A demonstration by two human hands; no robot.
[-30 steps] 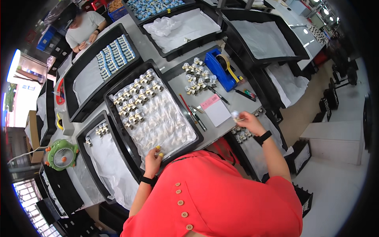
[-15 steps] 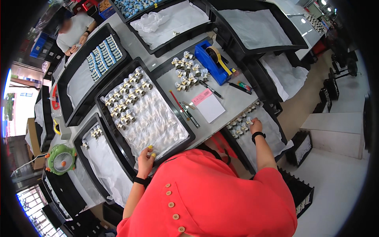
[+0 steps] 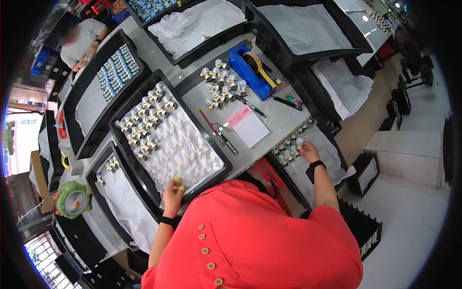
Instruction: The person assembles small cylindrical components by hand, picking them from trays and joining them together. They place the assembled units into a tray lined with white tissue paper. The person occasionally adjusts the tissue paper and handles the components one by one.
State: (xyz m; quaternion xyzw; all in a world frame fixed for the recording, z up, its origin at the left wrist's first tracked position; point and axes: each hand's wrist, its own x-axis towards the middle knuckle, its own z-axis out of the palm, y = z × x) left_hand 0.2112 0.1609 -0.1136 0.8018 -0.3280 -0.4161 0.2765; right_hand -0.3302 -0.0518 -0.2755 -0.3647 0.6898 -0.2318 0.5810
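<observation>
Now our right hand has dropped from the grey tabletop to the small metal fittings in the right black tray, fingers closing on one; our left hand rests open on the middle tray's rim.

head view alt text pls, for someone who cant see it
Seen from above, a person in a red top rests the left hand on the near rim of a black tray lined with white plastic, while the right hand touches small metal parts in another tray. A blue tape dispenser sits beyond.

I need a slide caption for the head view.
Left hand rests on a black tray; right hand reaches small fittings.
</observation>
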